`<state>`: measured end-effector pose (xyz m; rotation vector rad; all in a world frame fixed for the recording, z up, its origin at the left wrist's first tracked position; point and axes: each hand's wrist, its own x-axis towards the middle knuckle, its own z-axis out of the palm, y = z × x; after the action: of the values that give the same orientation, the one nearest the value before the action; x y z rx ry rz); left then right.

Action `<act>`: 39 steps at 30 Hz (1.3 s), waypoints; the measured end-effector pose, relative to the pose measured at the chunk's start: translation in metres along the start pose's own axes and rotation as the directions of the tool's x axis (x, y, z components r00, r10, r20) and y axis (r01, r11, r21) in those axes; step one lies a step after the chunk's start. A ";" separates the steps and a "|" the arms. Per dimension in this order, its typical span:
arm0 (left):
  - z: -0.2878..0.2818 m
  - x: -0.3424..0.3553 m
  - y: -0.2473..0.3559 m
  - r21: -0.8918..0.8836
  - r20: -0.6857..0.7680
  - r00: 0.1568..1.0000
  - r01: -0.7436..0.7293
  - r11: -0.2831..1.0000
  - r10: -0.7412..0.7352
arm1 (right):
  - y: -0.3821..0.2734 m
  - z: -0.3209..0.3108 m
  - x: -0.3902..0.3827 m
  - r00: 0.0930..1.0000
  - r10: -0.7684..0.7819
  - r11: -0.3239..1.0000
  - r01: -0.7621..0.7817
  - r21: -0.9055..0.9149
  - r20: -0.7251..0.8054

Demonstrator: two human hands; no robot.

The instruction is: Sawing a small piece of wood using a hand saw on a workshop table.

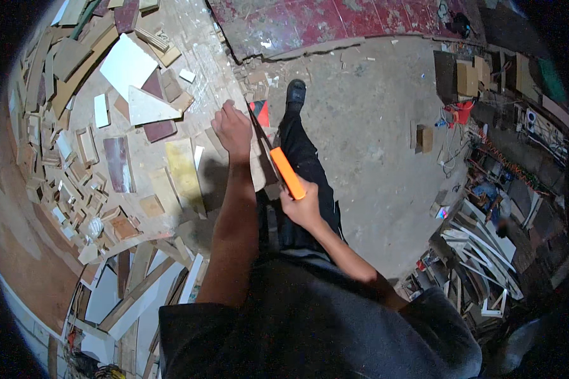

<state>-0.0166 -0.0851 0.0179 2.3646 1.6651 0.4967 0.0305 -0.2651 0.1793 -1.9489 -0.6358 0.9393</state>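
Observation:
My right hand (pixel 302 203) is wrapped round the orange handle (pixel 287 172) of a hand saw. Its dark, narrow-looking blade (pixel 257 125) points up and left, away from me, and passes close to the right side of my left hand (pixel 234 129). That left hand is closed, its fingers curled down at the right edge of the work surface; whatever they grip or press is hidden. A pale wooden board (pixel 256 165) shows below it, beside the blade. A red and black patch (pixel 259 114) lies just beyond the saw.
Wood offcuts (pixel 76 183), a white triangular piece (pixel 150 106) and a yellowish board (pixel 184 174) cover the surface on my left. My leg (pixel 300 151) stands on the concrete floor (pixel 379 139). White strips (pixel 483 246) are heaped at right, below a red container (pixel 463 112).

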 end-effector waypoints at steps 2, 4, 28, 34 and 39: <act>0.003 0.003 0.008 -0.023 -0.010 1.000 -0.020 1.000 0.020 | 0.003 0.013 0.033 1.000 -0.015 1.000 0.014 -0.024 -0.022; 0.006 0.001 0.012 -0.046 0.014 0.999 -0.035 0.998 0.036 | 0.010 0.017 0.052 0.999 0.036 0.999 -0.036 -0.018 -0.002; 0.010 0.002 -0.001 -0.067 -0.009 1.000 0.006 0.998 -0.007 | 0.002 0.010 0.030 0.999 0.037 0.998 -0.037 0.041 -0.002; 0.008 0.001 0.006 -0.079 0.002 1.000 0.012 0.997 -0.012 | 0.010 0.014 0.041 1.000 0.018 0.998 -0.017 0.053 -0.012; 0.009 -0.004 0.000 -0.065 0.113 0.991 0.079 0.995 -0.071 | -0.007 -0.007 0.000 1.000 0.003 0.995 -0.001 -0.099 0.023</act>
<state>-0.0142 -0.0887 0.0094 2.2286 1.6528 0.3963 0.0357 -0.2645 0.1877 -2.0293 -0.7054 0.9485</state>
